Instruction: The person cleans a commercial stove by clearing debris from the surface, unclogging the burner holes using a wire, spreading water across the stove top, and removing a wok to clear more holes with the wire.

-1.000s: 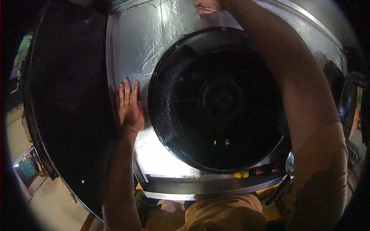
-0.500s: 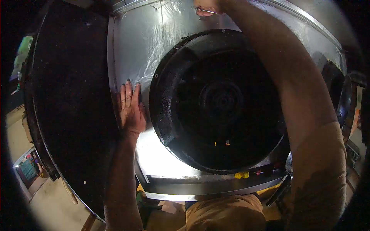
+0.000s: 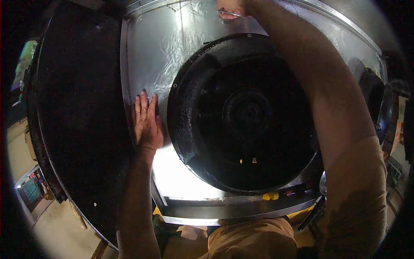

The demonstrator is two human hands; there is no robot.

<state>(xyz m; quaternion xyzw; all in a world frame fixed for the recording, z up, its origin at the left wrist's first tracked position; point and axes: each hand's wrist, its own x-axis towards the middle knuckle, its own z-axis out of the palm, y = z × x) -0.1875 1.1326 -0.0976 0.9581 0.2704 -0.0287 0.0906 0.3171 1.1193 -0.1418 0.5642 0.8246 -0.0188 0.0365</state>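
Observation:
My left hand (image 3: pixel 147 123) lies flat with fingers stretched on the wet metal counter (image 3: pixel 151 47), left of a large round black pan-like vessel (image 3: pixel 185 125) with concentric rings at its middle. At the top edge of the view my right hand (image 3: pixel 233 8) is closed on a thin shiny metal object (image 3: pixel 229 13); its kind is not clear. That hand is over the counter beyond the vessel's far rim, and part of it is cut off by the frame. My right forearm crosses over the vessel's right side.
A large dark flat surface (image 3: pixel 82 121) stands along the left. Near the counter's front edge lies a small yellow thing (image 3: pixel 271 196). A second dark round vessel (image 3: pixel 371 93) is at the far right. My torso (image 3: pixel 252 239) is close to the front edge.
My right hand has shifted very slightly, still closed at the top of the view. The left hand stays in the same place on the counter.

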